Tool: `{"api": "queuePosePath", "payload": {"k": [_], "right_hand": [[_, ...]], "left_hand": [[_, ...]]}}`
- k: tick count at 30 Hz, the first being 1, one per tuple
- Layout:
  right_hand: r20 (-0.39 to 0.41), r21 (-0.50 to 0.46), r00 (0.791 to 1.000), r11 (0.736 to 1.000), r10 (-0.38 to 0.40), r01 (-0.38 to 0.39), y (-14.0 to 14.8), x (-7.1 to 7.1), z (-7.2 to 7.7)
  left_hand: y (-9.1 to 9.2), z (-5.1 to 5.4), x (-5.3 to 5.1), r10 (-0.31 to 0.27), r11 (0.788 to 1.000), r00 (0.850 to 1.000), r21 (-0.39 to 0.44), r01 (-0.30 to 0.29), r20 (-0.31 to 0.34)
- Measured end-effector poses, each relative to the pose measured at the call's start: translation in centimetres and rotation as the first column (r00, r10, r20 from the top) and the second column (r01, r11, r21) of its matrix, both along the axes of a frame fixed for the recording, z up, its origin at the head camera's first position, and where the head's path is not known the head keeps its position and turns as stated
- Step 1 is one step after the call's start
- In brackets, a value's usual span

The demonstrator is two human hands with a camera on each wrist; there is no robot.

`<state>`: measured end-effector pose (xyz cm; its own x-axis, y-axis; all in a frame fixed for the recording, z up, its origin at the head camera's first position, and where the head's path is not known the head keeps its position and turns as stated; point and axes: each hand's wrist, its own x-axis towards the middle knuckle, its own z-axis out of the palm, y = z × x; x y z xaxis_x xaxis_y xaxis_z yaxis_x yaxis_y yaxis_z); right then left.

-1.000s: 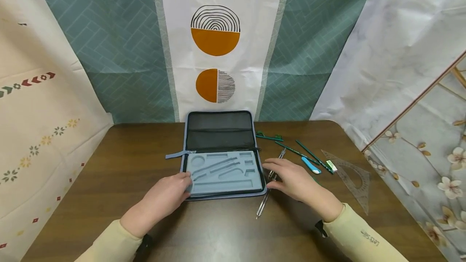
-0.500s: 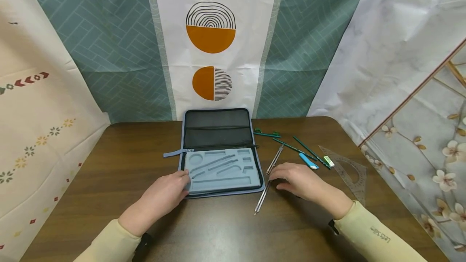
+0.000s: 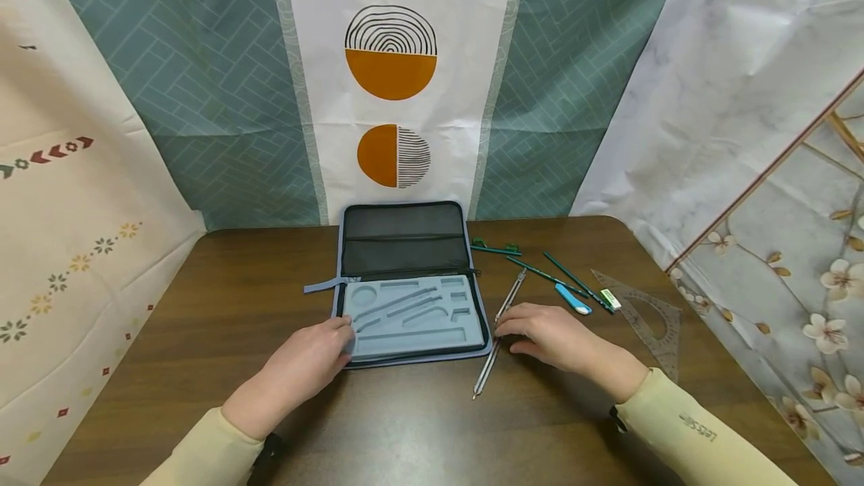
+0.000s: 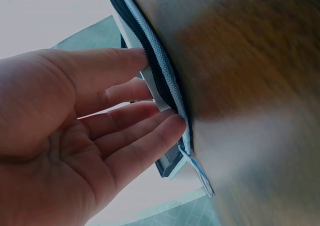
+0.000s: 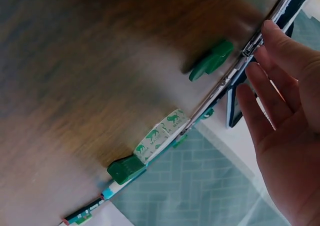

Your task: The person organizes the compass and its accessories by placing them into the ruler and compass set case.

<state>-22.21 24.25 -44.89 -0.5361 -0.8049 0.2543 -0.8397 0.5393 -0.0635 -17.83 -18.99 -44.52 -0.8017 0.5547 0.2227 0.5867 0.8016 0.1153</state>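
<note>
A light-blue moulded tray (image 3: 412,343) with hollows lies in an unzipped case (image 3: 405,246). My left hand (image 3: 297,370) rests at its left edge; in the left wrist view, the hand (image 4: 95,121) has its thumb and fingertips against the zipper edge (image 4: 172,86). Just right of the case lies a long metal compass (image 3: 487,370). My right hand (image 3: 556,336) touches its middle with fingertips, the thumb held a little apart. From the right wrist, the hand (image 5: 290,96) has loosely extended fingers beside the metal compass (image 5: 215,93).
Green pencils (image 3: 574,276), a blue cutter-like tool (image 3: 572,298), a small green-and-white block (image 3: 610,299) and a clear triangular ruler (image 3: 664,336) lie to the right. A green piece (image 3: 496,250) lies behind them. In the right wrist view, a green object (image 5: 212,60) sits near the compass.
My right hand has shifted from above the compass to its right side, fingertips now at its middle. The compass's two parts look straighter in line. My left hand has stayed at the case edge.
</note>
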Motion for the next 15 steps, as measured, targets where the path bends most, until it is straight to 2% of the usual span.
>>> {"api": "queuePosePath", "payload": {"k": [11, 15], "right_hand": [[0.014, 0.004, 1.000, 1.000, 0.019, -0.019, -0.01, -0.35, -0.44], [0.047, 0.013, 0.999, 1.000, 0.019, -0.020, -0.02, -0.45, -0.39]], "left_hand": [[0.12, 0.18, 0.05, 0.012, 1.000, 1.000, -0.008, -0.011, 0.019], [0.17, 0.19, 0.06, 0.009, 1.000, 1.000, 0.000, -0.009, 0.017]]}}
